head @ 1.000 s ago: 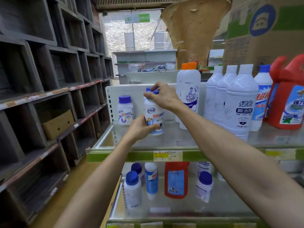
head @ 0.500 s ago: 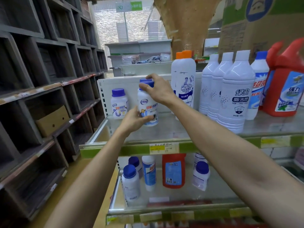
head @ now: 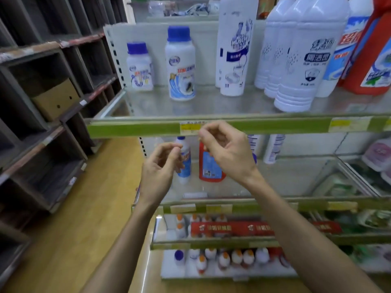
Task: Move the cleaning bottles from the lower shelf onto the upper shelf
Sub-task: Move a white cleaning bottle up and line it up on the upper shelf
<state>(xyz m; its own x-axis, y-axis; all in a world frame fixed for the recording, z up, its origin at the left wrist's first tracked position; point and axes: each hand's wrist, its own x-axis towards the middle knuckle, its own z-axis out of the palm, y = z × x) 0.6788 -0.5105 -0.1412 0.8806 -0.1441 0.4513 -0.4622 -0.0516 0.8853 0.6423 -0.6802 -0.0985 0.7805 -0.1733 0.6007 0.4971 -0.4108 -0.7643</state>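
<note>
Along the right side of the aisle stands a metal shop shelving unit with green price strips, its upper shelf (head: 211,104) already carrying a squat white blue-capped bottle (head: 139,67), a taller white blue-capped bottle with a blue swirl label (head: 179,64), a tall white spray-cleaner bottle (head: 232,49), a row of white ribbed bottles (head: 296,60) and a red jug (head: 372,60). Dark wooden cubbies (head: 42,92) line the left side.

Below, on the lower shelf (head: 285,176), stand the bottles not yet moved: a slim white bottle with a blue label (head: 186,166) and a flat red bottle with a blue label (head: 209,168) side by side, upright, long axes vertical and caps pointing up, labels facing the person. Further right, white bottles (head: 273,149) stand near the back, partly hidden by the strip.

Both hands hover in front of the shelf edge, empty, fingers loosely curled, gripping nothing. The left hand (head: 160,166) sits directly in front of the slim white bottle, overlapping it in view. The right hand (head: 226,149) is a little higher, just in front of the red bottle's top. So each bottle lies straight ahead and slightly below its nearer hand; a forward reach under the strip, gripping round the body, seems the likely next step.
</note>
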